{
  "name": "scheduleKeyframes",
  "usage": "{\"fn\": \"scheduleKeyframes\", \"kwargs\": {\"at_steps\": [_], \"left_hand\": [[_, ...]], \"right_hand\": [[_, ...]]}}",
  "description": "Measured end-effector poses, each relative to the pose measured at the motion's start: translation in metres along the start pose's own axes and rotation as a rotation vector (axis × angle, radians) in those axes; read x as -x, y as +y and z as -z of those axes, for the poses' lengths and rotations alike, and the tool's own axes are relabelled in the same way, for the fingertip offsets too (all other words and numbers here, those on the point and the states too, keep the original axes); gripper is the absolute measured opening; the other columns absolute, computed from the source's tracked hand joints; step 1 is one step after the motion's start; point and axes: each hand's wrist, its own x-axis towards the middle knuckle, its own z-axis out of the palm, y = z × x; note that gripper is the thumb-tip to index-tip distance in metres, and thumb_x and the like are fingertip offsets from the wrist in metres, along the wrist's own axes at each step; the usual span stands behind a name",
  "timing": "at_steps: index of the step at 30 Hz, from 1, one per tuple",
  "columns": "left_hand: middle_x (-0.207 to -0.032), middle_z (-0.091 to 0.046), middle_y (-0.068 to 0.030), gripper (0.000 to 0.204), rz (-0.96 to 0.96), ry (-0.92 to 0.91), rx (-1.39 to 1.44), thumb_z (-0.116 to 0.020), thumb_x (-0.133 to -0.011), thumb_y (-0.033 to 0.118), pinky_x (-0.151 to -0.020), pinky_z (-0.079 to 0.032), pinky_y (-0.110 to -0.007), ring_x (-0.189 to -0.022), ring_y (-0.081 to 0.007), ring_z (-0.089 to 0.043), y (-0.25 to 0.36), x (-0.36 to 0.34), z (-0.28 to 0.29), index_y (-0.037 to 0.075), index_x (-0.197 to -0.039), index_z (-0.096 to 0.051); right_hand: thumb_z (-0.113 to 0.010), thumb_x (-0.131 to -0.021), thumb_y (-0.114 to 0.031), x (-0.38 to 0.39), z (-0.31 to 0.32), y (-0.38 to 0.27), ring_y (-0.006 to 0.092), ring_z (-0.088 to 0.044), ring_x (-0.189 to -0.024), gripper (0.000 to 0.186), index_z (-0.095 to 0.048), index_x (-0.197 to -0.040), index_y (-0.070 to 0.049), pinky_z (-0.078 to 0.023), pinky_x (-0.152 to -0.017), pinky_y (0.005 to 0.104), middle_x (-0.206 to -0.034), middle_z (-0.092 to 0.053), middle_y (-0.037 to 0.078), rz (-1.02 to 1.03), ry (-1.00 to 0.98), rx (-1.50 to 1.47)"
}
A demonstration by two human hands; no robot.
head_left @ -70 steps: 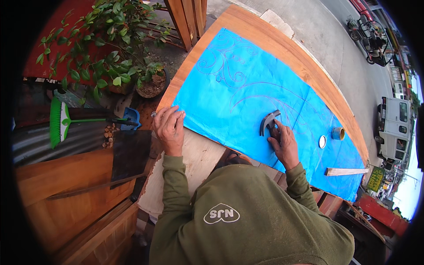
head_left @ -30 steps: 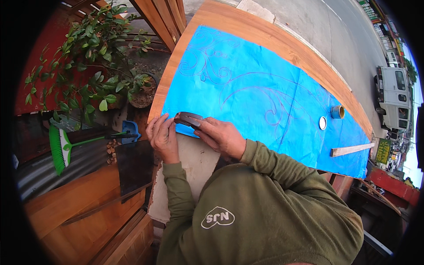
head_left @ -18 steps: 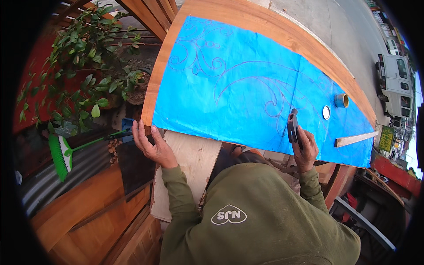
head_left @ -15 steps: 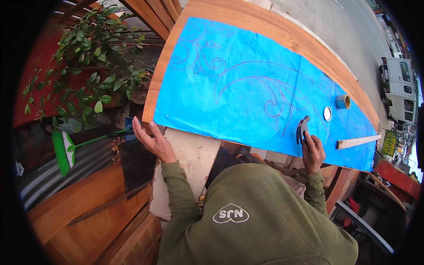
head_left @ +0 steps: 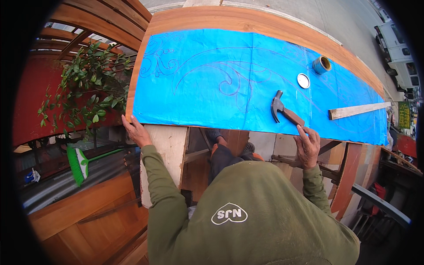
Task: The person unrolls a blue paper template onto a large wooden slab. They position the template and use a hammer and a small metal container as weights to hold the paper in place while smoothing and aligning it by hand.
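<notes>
A wooden board lies in front of me, mostly covered by a blue sheet with drawn scrolls and curves. At its near left corner my left hand takes hold of the edge, thumb and fingers on either side of the corner. A claw hammer rests on the sheet, its head pointing away and its handle toward me. My right hand is by the handle's end at the near edge, fingers loosely bent and apart, not wrapped around the hammer.
An open can, a round lid and a wooden strip lie on the sheet's right half. A pale plank juts toward me beneath the board. At left are a leafy plant and a green broom. A white vehicle stands beyond.
The hammer, upright in my right hand before, now lies on the sheet, and that hand has drawn back to the near edge. My left hand has closed in on the board's corner. The view has shifted.
</notes>
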Motion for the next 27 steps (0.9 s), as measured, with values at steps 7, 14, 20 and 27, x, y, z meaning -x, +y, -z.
{"fn": "scheduleKeyframes", "kwargs": {"at_steps": [7, 14, 20, 27], "left_hand": [[-0.164, -0.052, -0.0250, 0.064, -0.079, 0.056, -0.082, -0.046, -0.117, 0.046, -0.118, -0.046, -0.053, -0.147, -0.0459, -0.052, -0.026, -0.013, -0.010, 0.001, -0.162, -0.048], [-0.161, -0.054, -0.0247, 0.064, -0.092, 0.067, -0.163, -0.044, -0.117, 0.048, -0.122, -0.043, -0.053, -0.147, -0.0449, -0.052, -0.035, -0.025, -0.016, 0.002, -0.162, -0.049], [-0.161, -0.055, -0.0214, 0.052, -0.529, 0.320, -0.087, -0.049, -0.119, 0.034, -0.122, -0.042, -0.054, -0.149, -0.0396, -0.051, 0.041, 0.031, -0.012, 0.003, -0.160, -0.053], [-0.170, -0.050, -0.0111, 0.051, -0.964, -0.429, -0.018, -0.046, -0.119, 0.036, -0.131, -0.029, -0.058, -0.160, -0.0381, -0.040, 0.168, 0.220, -0.061, 0.013, -0.164, -0.054]], "right_hand": [[-0.086, -0.094, -0.019, 0.094, 0.011, 0.000, 0.0330, -0.073, -0.107, 0.048, -0.073, -0.139, -0.013, -0.061, -0.087, 0.0446, -0.120, -0.076, 0.013, -0.110, -0.174, -0.243], [-0.081, -0.099, -0.034, 0.083, 0.009, 0.016, 0.0327, -0.059, -0.143, 0.065, -0.059, -0.157, -0.013, -0.047, -0.119, 0.0518, -0.158, -0.059, 0.012, -0.035, -0.030, -0.083], [-0.054, -0.109, -0.063, 0.066, 0.000, 0.049, 0.0313, -0.038, -0.162, 0.077, -0.047, -0.167, -0.013, -0.019, -0.135, 0.0607, -0.174, -0.043, 0.011, -0.142, -0.178, 0.175], [-0.051, -0.110, -0.065, 0.102, 0.003, 0.043, 0.0300, -0.035, -0.164, 0.078, -0.047, -0.166, -0.011, -0.019, -0.136, 0.0596, -0.174, -0.043, 0.012, -0.209, -0.089, 0.148]]}}
